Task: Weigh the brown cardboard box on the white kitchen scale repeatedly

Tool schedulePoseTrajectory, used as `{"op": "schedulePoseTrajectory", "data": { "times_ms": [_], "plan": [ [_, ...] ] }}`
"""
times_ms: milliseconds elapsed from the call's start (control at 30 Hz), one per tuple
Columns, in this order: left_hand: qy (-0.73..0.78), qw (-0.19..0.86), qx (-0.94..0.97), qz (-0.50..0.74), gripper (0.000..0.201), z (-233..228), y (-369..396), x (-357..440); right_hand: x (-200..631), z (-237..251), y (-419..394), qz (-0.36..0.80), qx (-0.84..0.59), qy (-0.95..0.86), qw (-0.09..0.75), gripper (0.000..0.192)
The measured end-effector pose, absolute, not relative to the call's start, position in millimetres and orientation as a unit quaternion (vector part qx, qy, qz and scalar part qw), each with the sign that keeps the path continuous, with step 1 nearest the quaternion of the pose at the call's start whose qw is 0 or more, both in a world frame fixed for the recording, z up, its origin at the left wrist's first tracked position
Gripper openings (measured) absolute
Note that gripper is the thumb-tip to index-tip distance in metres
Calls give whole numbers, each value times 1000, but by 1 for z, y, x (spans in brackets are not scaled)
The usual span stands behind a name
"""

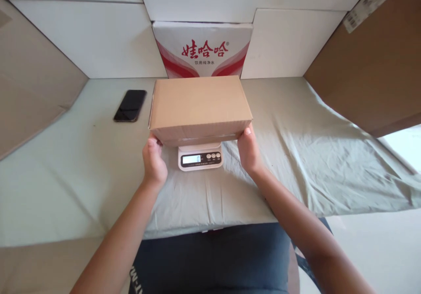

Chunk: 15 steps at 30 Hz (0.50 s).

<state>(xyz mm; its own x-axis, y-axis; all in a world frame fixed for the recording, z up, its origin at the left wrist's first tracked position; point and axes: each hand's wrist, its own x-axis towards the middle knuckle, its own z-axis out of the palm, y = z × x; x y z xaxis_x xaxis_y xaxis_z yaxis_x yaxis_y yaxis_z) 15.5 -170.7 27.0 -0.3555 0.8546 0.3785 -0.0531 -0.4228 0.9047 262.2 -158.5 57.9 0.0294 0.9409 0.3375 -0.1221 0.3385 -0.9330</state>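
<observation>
Gripping with both hands, head view: my left hand (154,160) and right hand (249,151) grasp a brown, rectangular cardboard box (200,103) between them. Clock centred on that box, 12 at the far side. Left hand at 7–8 o'clock, thumb up by the near lower corner; right hand at 4–5, same way, at the opposite near corner. Fingers mostly hidden. Box looks roughly level, long side across.

At 6, a small white plastic digital scale (200,164), front part showing below the box, display lit and reading 0, three round buttons beside it. Can't tell if box and scale touch. At 9, a black, flat, rectangular smartphone (130,105), apart from the box. At 12, a white carton with red curves and red characters (204,48). Brown cardboard panels at 9–10 (36,66) and 2–3 (371,66). Underneath, a pale green, wrinkled cloth (98,189).
</observation>
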Motion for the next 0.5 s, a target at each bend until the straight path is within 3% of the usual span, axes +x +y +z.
{"op": "schedulePoseTrajectory", "data": {
  "times_ms": [500],
  "plan": [
    [440, 328, 461, 698, 67, 25, -167, 14, 262, 48, -152, 447, -365, -547, 606, 65]
  ]
}}
